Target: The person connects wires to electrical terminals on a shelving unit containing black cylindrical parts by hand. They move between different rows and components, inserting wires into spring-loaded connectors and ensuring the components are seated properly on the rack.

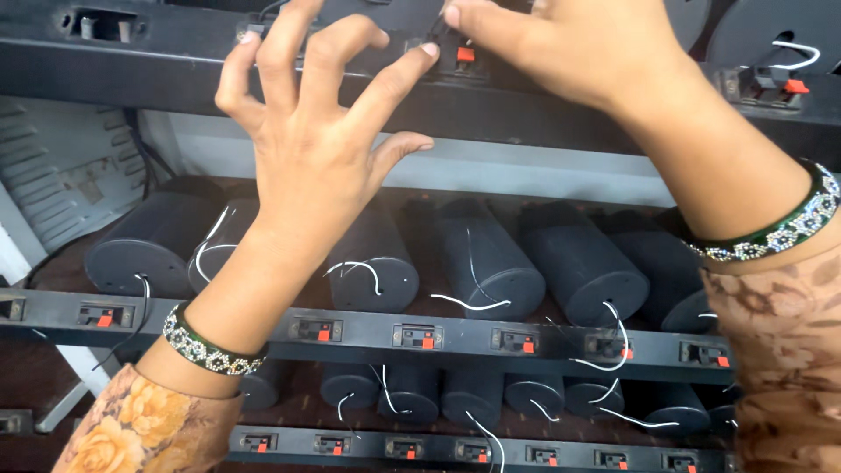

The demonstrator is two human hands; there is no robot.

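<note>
Shelving in tiers fills the view: each black rack rail (561,337) carries small black spring-clip terminals with red levers (418,336), and behind the rails lie rows of dark cylindrical speaker housings (486,263), long axes running front to back, thin white wires (613,337) trailing from their ends. Nearest the camera, the lower rails cross below the person's forearms, which wear floral sleeves and beaded bangles. Farther up, the left hand (307,144) is raised before the top rail (175,79), fingers (390,83) spread wide and gripping nothing; its forefinger tip touches the rail just left of the red-levered terminal on the top rail (464,55). The right hand (569,52) comes in from the right, thumb and forefinger closed at that same terminal, apparently pinching a dark wire end, though too little shows to be sure. That terminal sits between the two hands' fingertips, at the rail's upper edge, the right hand nearer.
</note>
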